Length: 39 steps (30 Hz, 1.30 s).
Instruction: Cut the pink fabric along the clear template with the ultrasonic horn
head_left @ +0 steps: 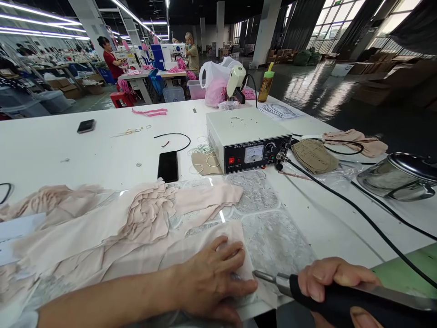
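My left hand (215, 273) lies with fingers spread, pressing a pale pink piece of fabric (235, 230) onto a clear sheet over a grey marbled surface (273, 237). At the lower right my right hand (334, 278) is wrapped round the black handle of a handheld ultrasonic tool (362, 300). Its pointed metal tip is just right of my left fingers, by the fabric's edge; whether it touches the cloth I cannot tell. More pale pink fabric pieces (146, 209) lie heaped and overlapping to the left.
A control box (252, 141) with dial and knobs stands behind the fabric, its black cable (344, 200) running rightward. A phone (168, 166), elastic bands (201, 149), steel pot (399, 175) and bottle (266, 84) stand or lie around. Two people work at sewing machines (170, 50) beyond.
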Tool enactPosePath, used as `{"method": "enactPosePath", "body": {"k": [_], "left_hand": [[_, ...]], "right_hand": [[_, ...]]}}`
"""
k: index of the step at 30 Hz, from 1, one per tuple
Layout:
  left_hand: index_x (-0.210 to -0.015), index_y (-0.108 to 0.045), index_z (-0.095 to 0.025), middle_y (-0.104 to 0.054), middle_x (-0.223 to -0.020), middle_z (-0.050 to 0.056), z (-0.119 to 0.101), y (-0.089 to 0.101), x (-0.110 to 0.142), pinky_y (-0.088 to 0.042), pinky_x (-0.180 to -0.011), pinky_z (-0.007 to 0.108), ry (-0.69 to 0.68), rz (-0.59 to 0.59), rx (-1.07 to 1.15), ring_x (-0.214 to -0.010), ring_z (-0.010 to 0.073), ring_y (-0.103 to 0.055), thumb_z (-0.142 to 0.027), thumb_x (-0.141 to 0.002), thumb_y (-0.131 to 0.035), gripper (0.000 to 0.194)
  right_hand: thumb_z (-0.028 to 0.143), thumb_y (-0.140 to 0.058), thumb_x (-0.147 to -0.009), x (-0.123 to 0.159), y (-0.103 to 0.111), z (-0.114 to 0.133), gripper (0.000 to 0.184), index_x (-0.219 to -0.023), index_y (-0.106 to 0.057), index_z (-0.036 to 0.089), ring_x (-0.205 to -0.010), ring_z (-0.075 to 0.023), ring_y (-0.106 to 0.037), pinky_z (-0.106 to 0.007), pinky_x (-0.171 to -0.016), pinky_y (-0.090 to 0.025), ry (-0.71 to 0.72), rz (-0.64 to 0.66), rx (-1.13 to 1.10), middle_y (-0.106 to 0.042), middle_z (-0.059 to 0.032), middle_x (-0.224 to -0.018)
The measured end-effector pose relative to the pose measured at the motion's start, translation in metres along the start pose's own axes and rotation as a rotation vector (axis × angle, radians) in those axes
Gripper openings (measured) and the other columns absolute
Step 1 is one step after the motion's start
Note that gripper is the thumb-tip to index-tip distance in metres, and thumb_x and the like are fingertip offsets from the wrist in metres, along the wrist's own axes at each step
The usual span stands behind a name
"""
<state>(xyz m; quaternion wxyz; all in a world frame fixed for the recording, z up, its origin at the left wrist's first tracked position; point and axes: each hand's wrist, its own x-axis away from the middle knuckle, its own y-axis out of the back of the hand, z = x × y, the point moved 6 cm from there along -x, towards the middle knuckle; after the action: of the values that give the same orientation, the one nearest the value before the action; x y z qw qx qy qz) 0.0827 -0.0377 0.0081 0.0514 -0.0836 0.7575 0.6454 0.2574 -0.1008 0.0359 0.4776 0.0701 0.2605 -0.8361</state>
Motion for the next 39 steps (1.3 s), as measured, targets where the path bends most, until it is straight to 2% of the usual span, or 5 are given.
{"method": "enactPosePath", "body": {"k": [4, 14, 20, 30, 39], "left_hand": [[-0.126, -0.055, -0.027, -0.054, -0.112, 0.012, 0.0006, 0.0021, -0.0015, -0.030, -0.101, 0.046, 0.012, 0.006, 0.004, -0.119, 0.0322, -0.045, -0.069, -0.088, -0.050, 0.058], [-0.127, -0.054, -0.028, -0.054, -0.114, 0.012, 0.0012, 0.0027, -0.0014, -0.028, -0.102, 0.048, 0.022, 0.013, 0.008, -0.120, 0.0314, -0.045, -0.068, -0.089, -0.050, 0.055], [-0.128, -0.053, -0.028, -0.054, -0.115, 0.012, 0.0016, 0.0017, -0.0014, -0.029, -0.101, 0.050, 0.025, 0.024, 0.022, -0.120, 0.0310, -0.045, -0.067, -0.090, -0.048, 0.054], [-0.129, -0.053, -0.029, -0.053, -0.122, 0.013, 0.0014, 0.0010, 0.0013, -0.025, -0.105, 0.049, 0.025, 0.010, 0.026, -0.124, 0.0311, -0.043, -0.064, -0.090, -0.053, 0.053], [-0.129, -0.054, -0.028, -0.053, -0.121, 0.014, 0.0021, 0.0042, -0.0004, -0.028, -0.104, 0.050, 0.018, 0.014, 0.018, -0.123, 0.0324, -0.044, -0.062, -0.089, -0.055, 0.053]], "right_hand": [[0.035, -0.054, -0.085, -0.0011, -0.0002, -0.0031, 0.011, -0.091, -0.056, 0.025, -0.056, -0.0144, -0.047, -0.030, -0.049, -0.050, -0.015, 0.023, 0.017, -0.049, -0.0017, -0.072], [0.035, -0.054, -0.086, 0.0043, 0.0000, -0.0024, 0.011, -0.090, -0.054, 0.025, -0.058, -0.0142, -0.046, -0.029, -0.050, -0.048, -0.036, -0.054, 0.020, -0.046, -0.0015, -0.074], [0.035, -0.054, -0.085, 0.0017, 0.0000, -0.0032, 0.010, -0.089, -0.056, 0.025, -0.057, -0.0151, -0.048, -0.032, -0.050, -0.050, -0.047, 0.029, 0.024, -0.049, -0.0023, -0.074], [0.033, -0.055, -0.086, -0.0003, -0.0059, 0.0013, 0.009, -0.088, -0.055, 0.025, -0.057, -0.0146, -0.049, -0.031, -0.051, -0.049, -0.044, 0.000, 0.031, -0.050, -0.0021, -0.073], [0.031, -0.055, -0.086, 0.0045, -0.0082, -0.0017, 0.006, -0.087, -0.054, 0.025, -0.059, -0.0144, -0.051, -0.032, -0.053, -0.049, -0.071, -0.043, 0.015, -0.051, -0.0017, -0.076]]}}
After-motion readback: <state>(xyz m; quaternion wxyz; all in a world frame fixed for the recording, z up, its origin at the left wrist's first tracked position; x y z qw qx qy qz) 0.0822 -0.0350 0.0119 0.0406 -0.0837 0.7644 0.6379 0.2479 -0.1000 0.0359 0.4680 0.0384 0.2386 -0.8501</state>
